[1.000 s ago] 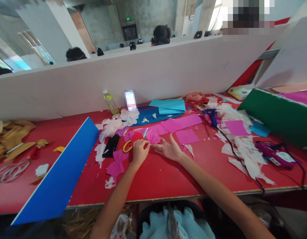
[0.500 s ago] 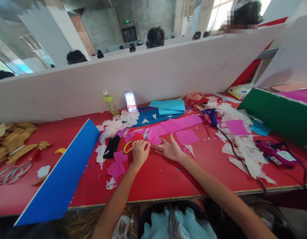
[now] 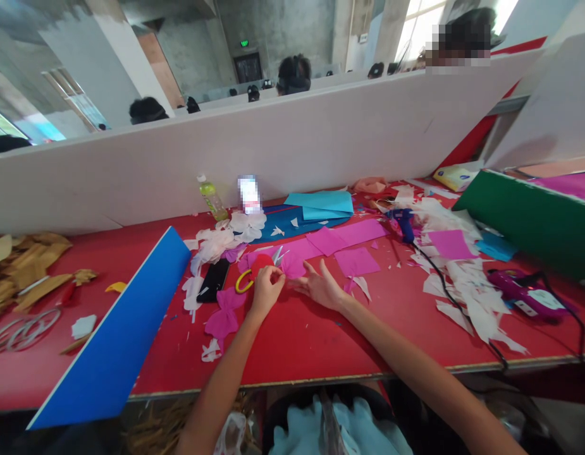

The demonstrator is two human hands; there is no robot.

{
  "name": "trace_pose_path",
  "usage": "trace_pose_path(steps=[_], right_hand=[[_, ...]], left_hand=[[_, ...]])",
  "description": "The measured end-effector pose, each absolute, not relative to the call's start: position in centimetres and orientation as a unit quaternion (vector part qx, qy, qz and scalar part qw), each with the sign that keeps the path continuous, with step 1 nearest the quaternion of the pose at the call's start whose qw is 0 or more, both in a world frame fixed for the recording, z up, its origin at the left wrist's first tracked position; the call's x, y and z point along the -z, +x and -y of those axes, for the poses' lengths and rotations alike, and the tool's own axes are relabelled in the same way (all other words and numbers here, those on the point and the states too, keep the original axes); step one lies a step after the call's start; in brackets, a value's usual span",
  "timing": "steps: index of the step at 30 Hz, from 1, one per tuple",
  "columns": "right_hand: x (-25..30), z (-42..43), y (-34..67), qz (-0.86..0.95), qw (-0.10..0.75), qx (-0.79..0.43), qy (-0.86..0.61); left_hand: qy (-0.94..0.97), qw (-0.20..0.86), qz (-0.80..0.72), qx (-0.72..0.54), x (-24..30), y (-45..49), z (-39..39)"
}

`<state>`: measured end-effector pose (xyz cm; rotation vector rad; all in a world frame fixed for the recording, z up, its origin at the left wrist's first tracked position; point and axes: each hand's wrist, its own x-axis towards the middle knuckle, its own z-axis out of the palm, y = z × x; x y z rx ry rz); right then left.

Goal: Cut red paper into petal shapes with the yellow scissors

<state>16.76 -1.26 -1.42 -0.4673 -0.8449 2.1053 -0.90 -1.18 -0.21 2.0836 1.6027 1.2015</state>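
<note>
Near edge: the table lip runs across the lower frame and both our forearms cross it. The bare red strip between lip and hands is the only open room. Blue board lies slanted at lower left, its corner past the lip, and blocks any sweep that way.

Centre frame: our left hand has its fingers curled tight, apparently pinched on the gathered end of the pink paper piece; we judge that keeps the pleats shut. Our right hand is open with fingers spread flat and tips at the piece's right side, likely pinning it so it can't slide. The piece lies on the table just above both hands.

Left of the left hand: yellow-handled scissors, touching or under the knuckles, can't tell. Pink bow sits below them, black phone beside. All within reach, off the work spot.

Right of the hands: pink sheets, then white scraps with a black cord running through them to the lip, a snag risk. Purple glue gun is at far right, blue glue gun further up.

Far: cyan paper and bottle sit near the white partition, which closes the back edge. Green board walls off the upper right.
</note>
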Motion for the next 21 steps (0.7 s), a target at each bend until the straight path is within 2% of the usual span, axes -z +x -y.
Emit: trace_pose_path(steps=[2, 7, 10, 14, 21], right_hand=[[1.5, 1.3, 16.7, 0.342, 0.401, -0.83, -0.182], [1.9, 1.3, 16.4, 0.331, 0.408, -0.833, -0.176], [1.8, 1.4, 16.2, 0.323, 0.403, -0.835, -0.191], [1.7, 1.6, 16.0, 0.328, 0.408, -0.83, -0.195], [1.9, 1.8, 15.4, 0.371, 0.426, -0.802, -0.192]], left_hand=[[0.724, 0.115, -0.549, -0.403, 0.0, -0.9, 1.3], [0.751, -0.034, -0.568, -0.335, -0.3, -0.7, 1.8], [0.752, -0.086, -0.568, -0.324, -0.4, -0.6, 2.1], [0.749, -0.096, -0.564, -0.334, -0.1, -0.5, 2.2], [0.735, -0.047, -0.571, -0.363, 0.6, -0.5, 1.8]])
